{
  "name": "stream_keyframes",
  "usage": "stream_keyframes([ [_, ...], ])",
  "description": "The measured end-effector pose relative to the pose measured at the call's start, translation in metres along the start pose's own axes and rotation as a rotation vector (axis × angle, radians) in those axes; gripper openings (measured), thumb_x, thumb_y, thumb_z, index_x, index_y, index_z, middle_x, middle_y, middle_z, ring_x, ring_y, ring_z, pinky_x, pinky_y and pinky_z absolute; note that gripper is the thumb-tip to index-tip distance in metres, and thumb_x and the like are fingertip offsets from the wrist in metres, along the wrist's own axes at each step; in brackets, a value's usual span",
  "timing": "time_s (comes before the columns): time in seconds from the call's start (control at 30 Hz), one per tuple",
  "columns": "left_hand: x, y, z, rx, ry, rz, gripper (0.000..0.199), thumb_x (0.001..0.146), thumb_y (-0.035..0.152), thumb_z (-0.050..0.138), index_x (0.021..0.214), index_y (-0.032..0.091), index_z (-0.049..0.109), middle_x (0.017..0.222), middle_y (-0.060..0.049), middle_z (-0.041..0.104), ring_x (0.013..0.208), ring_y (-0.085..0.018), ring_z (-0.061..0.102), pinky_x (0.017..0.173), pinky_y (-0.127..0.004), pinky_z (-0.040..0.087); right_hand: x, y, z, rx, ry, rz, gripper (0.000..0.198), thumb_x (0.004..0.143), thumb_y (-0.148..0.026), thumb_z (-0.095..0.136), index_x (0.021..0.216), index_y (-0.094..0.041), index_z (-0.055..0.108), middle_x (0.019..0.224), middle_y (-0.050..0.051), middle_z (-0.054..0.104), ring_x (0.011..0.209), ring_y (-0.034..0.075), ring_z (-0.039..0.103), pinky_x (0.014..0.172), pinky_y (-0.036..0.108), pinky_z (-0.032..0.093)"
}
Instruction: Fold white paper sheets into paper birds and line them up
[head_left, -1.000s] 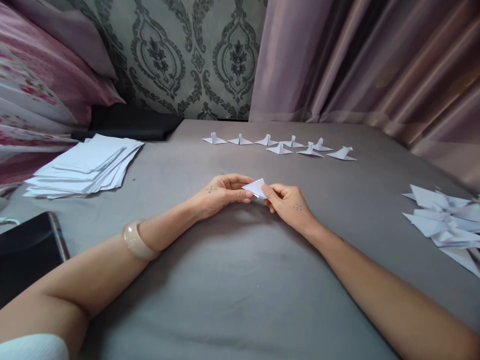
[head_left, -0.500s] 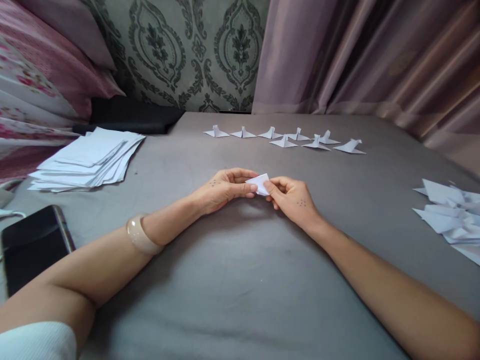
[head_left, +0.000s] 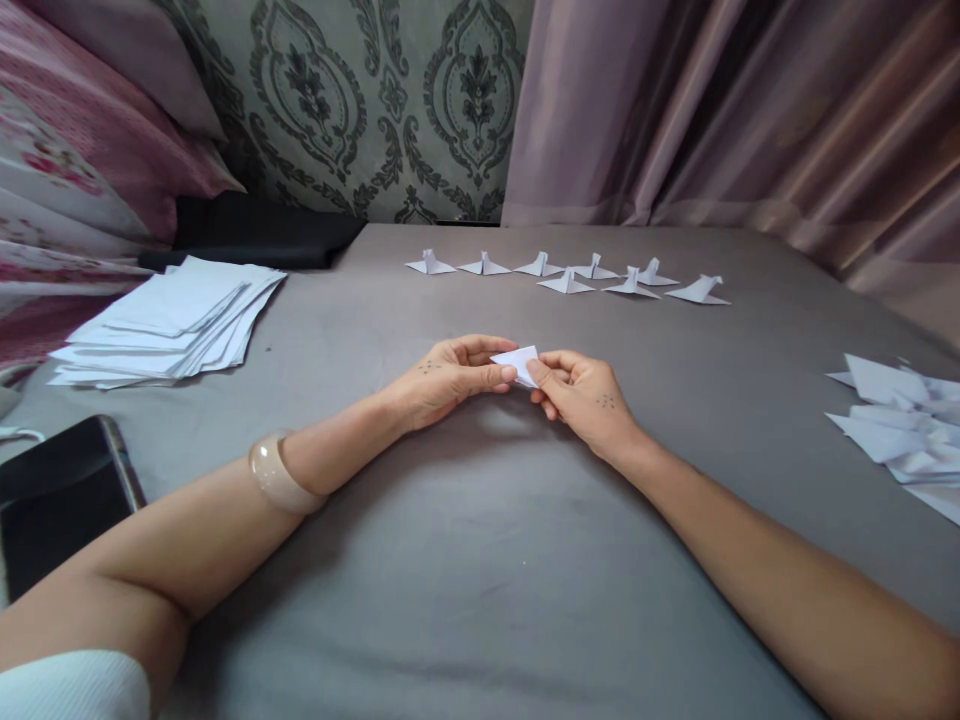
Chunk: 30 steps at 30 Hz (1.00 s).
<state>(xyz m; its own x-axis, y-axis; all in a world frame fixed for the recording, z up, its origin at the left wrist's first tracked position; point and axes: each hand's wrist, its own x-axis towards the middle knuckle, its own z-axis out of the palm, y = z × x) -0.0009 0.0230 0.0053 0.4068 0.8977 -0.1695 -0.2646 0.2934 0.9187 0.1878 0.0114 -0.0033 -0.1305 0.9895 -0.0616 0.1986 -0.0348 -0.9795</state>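
- While the left hand (head_left: 454, 376) and the right hand (head_left: 587, 397) pinch a small, white, folded-paper piece (head_left: 520, 357), it sits between them, clamped from both sides.
- Compared with a second ago, the left thumb (head_left: 489, 377) reaches further over the paper, which probably means a fold is being pressed flat.
- Beyond both hands stand small, white, bird-shaped paper figures (head_left: 568, 284).

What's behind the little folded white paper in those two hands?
Behind the small folded white paper, plain grey cloth stretches back to several white folded-paper birds. The paper's far side and the patch of cloth it blocks are covered, so I can't see those.
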Motion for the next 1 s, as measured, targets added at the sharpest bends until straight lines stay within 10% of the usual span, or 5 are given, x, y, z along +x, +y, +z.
stream_keyframes([
  [0.6,0.0009,-0.0014,-0.0007,0.023,-0.053,0.048,0.057,0.066,0.004,0.072,0.12,0.016,0.06,0.092,-0.005,0.071,0.083,-0.014,0.064,0.085,-0.03,0.045,-0.0005,-0.0045,0.0024,0.049,0.008,0.068,0.031,0.084,-0.04,0.063,0.1,-0.015,0.061,0.058,-0.003,0.06,0.042,0.006,0.045,0.041,0.019,0.032],
  [1.0,-0.0017,-0.005,0.0016,0.361,0.143,0.274,0.02,0.073,0.032,0.076,0.08,0.015,0.07,0.105,-0.006,0.066,0.088,-0.015,0.061,0.083,-0.027,0.045,-0.0074,-0.0066,0.0062,0.01,-0.026,-0.156,0.048,0.078,-0.049,0.067,0.112,-0.018,0.051,0.066,-0.003,0.061,0.055,0.011,0.053,0.055,0.026,0.043],
])
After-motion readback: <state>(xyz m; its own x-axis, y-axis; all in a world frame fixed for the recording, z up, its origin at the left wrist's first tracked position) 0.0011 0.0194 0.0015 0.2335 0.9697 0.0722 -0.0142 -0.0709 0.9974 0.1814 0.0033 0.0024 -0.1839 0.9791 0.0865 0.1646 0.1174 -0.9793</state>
